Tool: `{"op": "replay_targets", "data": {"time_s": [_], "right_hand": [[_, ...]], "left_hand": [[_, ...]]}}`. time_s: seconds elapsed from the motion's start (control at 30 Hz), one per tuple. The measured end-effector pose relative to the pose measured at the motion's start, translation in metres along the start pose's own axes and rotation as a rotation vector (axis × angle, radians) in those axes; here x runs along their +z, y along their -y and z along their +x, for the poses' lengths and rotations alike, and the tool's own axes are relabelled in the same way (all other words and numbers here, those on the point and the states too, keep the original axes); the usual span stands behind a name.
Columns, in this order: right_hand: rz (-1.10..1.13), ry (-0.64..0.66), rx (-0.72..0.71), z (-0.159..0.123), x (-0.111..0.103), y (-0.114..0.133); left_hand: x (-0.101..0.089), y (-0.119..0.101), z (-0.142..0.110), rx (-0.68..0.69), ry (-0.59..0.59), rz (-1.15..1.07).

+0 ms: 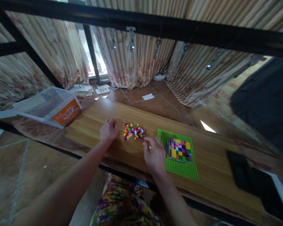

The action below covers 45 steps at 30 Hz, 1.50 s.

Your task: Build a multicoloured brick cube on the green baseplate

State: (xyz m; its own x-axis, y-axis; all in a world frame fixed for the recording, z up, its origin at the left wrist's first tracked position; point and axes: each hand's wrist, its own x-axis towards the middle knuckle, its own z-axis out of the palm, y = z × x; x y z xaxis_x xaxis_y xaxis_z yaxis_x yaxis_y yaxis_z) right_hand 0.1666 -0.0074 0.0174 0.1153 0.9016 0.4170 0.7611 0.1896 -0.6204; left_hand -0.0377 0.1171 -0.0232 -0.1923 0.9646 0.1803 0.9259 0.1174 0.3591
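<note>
Small loose toy bricks [134,131] in many colours lie in a patch on the wooden board. Just left of this patch, my left hand [109,129] rests with its fingers curled closed; whatever they may hold is hidden. My right hand [155,153] is at the patch's near right edge, thumb and fingers pinched together. Small yellow bits show by its fingertips, but I cannot tell whether they are gripped. To its right, a multicoloured block of stacked bricks [180,150] stands on a green studded baseplate [179,172].
A clear plastic box [44,110] with an orange label stands at the board's left end. Dark flat objects [244,172] lie at the right end of the wooden board [212,163]. A black metal bar [141,17] with hanging clips crosses above. Papers lie on the floor beyond.
</note>
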Motion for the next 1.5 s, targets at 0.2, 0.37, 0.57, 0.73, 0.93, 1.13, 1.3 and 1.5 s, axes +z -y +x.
{"op": "replay_targets", "data": {"time_s": [0.2, 0.37, 0.57, 0.73, 0.93, 1.13, 1.3, 1.5], "right_hand": [[0.095, -0.14, 0.113, -0.016, -0.063, -0.022], [-0.011, -0.154, 0.264, -0.019, -0.095, -0.066], [-0.248, -0.03, 0.383, -0.001, -0.099, -0.084], [-0.319, 0.046, 0.446, 0.009, -0.093, -0.083], [-0.296, 0.049, 0.471, 0.013, -0.091, -0.084], [-0.273, 0.044, 0.458, 0.012, -0.092, -0.083], [-0.187, 0.064, 0.459, 0.007, -0.094, -0.083], [-0.184, 0.083, 0.412, 0.006, -0.093, -0.089]], "left_hand": [[-0.002, -0.001, 0.0, 0.001, 0.002, 0.009], [-0.003, -0.003, 0.0, -0.007, -0.004, 0.021], [-0.003, -0.004, -0.001, -0.01, -0.012, 0.014], [-0.004, -0.004, -0.001, -0.006, 0.002, 0.016], [-0.004, -0.004, -0.001, 0.001, 0.009, 0.013], [-0.004, -0.004, -0.001, -0.004, 0.013, 0.009], [-0.004, -0.004, -0.002, -0.009, 0.011, 0.008], [-0.006, -0.005, -0.001, -0.004, 0.028, 0.015]]}}
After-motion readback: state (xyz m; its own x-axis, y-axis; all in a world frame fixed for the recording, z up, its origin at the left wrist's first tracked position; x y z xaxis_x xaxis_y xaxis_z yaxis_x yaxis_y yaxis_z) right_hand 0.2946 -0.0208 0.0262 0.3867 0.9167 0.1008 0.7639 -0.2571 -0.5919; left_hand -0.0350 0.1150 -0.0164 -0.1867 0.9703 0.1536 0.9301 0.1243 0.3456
